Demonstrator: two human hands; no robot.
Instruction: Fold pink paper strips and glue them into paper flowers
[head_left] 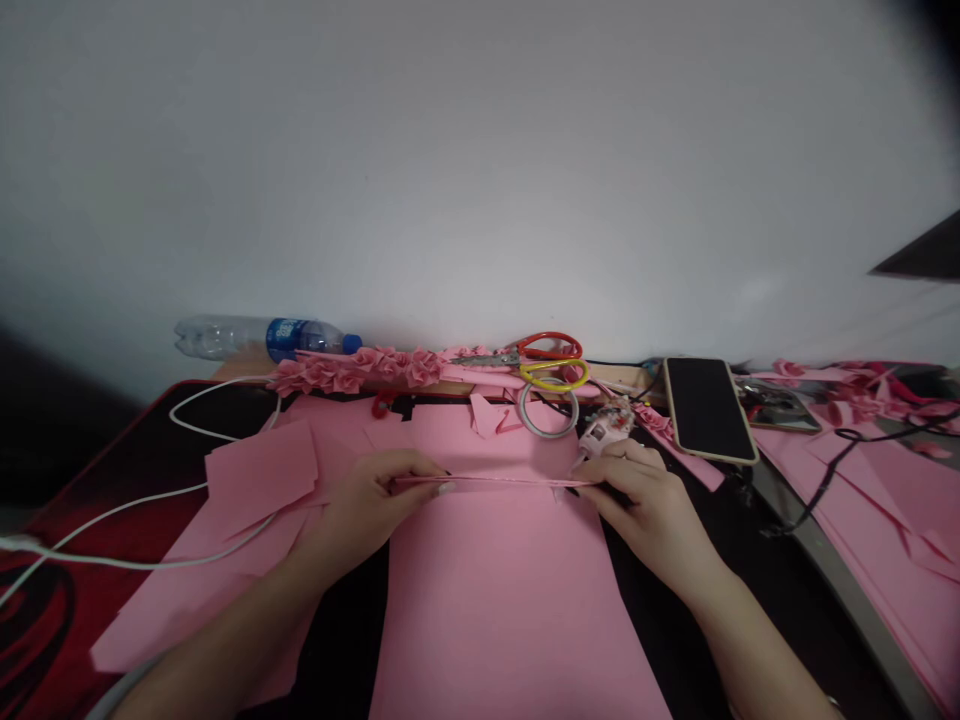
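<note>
A narrow strip of folded pink paper (510, 481) is stretched level between my two hands. My left hand (386, 492) pinches its left end between thumb and fingers. At the right end, my right hand (645, 492) pinches it the same way. Beneath the strip lies a large pink sheet (502, 610) that reaches to the bottom edge of the view. A roll of tape (550, 432) and a small pale pink tool (604, 430) are just beyond the strip, near my right hand.
Along the wall lie scissors (551, 362), pink paper flowers (360, 370) and a plastic bottle (262, 337). A phone (709, 410) is at the back right. Pink sheets (262, 475) and white cables (135, 565) are on the left; more pink paper (892, 520) is at right.
</note>
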